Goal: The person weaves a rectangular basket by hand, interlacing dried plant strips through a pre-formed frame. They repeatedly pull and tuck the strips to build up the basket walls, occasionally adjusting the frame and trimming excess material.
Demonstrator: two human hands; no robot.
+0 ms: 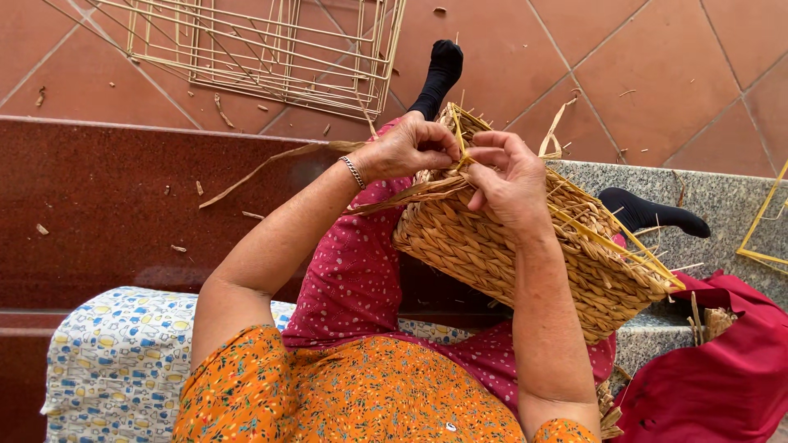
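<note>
Mostly woven already, the tan straw basket (525, 254) lacks its rim; left hand (406, 149) and right hand (507, 182) each grip one pale straw strand (456, 139) there.

Looks like a home patio or courtyard doubling as a basket-weaving spot, not a proper workshop. Terracotta floor tiles (648, 74) laid diagonally, littered with bits of straw. Dark red polished stone step (107, 205) and a speckled grey granite ledge (722, 197) used for sitting. Patterned cushion (115, 353) thrown on the step for comfort. Bare wire basket frames (271, 49) parked on the floor, another yellow frame (767, 221) poking in at the edge. Half-woven straw basket (509, 246) propped on the lap, loose straw strands (271, 164) trailing off. Red cloth bag (722, 369) with spare straw alongside. Socks, no shoes, so pretty domestic.
</note>
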